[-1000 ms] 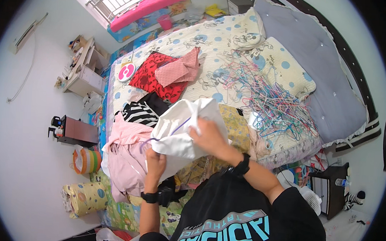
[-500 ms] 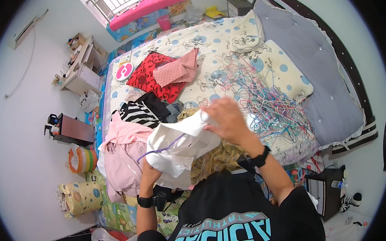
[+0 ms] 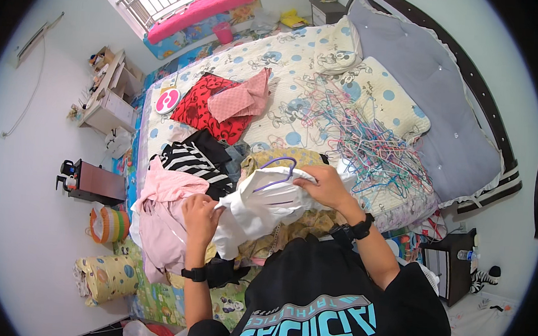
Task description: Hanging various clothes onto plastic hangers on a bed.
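Note:
Stretched between my two hands is a white garment (image 3: 241, 220), its fabric hanging in loose folds. My left hand (image 3: 200, 219) is closed on its left edge, above the pink clothes (image 3: 163, 229). At the other edge my right hand (image 3: 324, 187) pinches the cloth between thumb and fingers. A purple clothes hanger (image 3: 272, 184) sits partly inside the garment, its curved hook sticking up out of the opening near my right hand. The rest of the hanger is hidden by the white cloth. Beneath lie yellowish patterned clothes (image 3: 294, 157).
A tangled heap of coloured hangers (image 3: 381, 147) covers the bed's right side, beside a pillow (image 3: 390, 95). Farther left lie a red patterned cloth (image 3: 193, 105), a pink checked cloth (image 3: 233, 101), a black-and-white striped garment (image 3: 192, 162) and a round pink-and-white object (image 3: 168, 101).
My left hand has come up from under the garment to its edge. My right hand has lowered. The hanger has shifted right, its hook now upright in the opening.

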{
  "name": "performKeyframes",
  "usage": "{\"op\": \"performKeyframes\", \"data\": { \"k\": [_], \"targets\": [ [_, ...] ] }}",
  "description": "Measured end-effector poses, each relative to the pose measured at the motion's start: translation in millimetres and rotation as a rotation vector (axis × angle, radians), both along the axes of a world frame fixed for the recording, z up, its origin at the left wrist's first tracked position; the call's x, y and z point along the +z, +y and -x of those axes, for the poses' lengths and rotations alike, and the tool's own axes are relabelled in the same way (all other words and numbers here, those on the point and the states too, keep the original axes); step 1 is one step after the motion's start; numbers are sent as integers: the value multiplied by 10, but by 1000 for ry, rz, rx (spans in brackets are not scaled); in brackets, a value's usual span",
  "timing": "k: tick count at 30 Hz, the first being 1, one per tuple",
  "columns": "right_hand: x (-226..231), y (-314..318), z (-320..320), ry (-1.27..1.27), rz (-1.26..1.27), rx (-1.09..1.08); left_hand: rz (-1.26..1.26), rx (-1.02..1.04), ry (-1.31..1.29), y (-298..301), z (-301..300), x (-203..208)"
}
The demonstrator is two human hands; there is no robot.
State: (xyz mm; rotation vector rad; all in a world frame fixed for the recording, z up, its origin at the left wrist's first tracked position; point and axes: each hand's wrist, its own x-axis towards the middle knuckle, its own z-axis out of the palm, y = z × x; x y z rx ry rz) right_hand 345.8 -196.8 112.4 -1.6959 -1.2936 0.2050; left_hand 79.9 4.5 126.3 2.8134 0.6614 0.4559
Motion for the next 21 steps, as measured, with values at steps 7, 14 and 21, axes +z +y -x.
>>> {"op": "performKeyframes", "data": {
  "k": [7,14,21],
  "targets": [
    [427,-179,130,-99,-8,20,167,-236,-63,-281,-299,220],
    [1263,-793,282,-173,64,372,247,-282,-322,-380,49,598],
    [1719,-1142,128,-190,281,546,1,-130,-302,-591,588,1253]
  ]
}}
